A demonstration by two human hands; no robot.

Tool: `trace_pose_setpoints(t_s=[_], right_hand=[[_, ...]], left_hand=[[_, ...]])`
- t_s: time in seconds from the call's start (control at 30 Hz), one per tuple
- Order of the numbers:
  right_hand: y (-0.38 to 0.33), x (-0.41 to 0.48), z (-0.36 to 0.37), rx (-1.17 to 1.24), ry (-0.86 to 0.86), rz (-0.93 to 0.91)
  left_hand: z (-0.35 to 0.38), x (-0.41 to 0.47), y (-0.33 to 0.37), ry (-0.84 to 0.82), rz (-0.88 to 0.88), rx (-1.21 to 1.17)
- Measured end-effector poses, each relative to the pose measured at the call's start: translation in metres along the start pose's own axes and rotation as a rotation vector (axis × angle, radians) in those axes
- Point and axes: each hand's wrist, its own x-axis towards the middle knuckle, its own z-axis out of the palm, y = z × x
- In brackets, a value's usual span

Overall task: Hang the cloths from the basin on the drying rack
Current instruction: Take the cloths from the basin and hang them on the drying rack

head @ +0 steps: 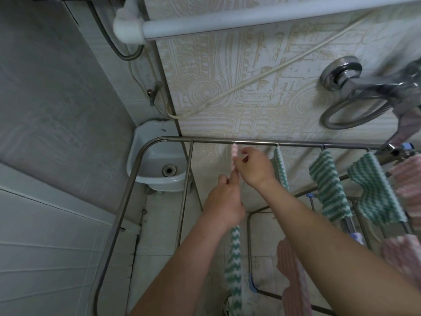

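Below the rack rail [296, 144], fingers [245, 153] pinch pink cloth [234, 153].

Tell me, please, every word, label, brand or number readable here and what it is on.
None: no text can be read in this view.
Wall tiles: embossed pattern only, no letters.
Green cloths, pink cloth at the drying rack: stripes only, no labels visible.
Tap fitting: no legible brand.
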Motion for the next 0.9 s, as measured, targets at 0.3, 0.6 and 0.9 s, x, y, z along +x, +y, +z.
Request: trace_pose_setpoints(t_s=[0.3, 0.6, 0.9], right_hand=[[0.056, -0.078, -0.063, -0.359, -0.03, 0.127], [0.077, -0.1, -0.069, -0.151, 0.028, -0.032], [0.112, -0.172, -0.122, 0.223, 0.118, -0.013]], left_hand=[[0.004, 0.003, 0.001, -0.029, -0.109, -0.037], [0.004, -0.006, 0.003, 0.209, -0.127, -0.188], [0.021, -0.052, 0.088, 0.282, 0.09, -0.581]])
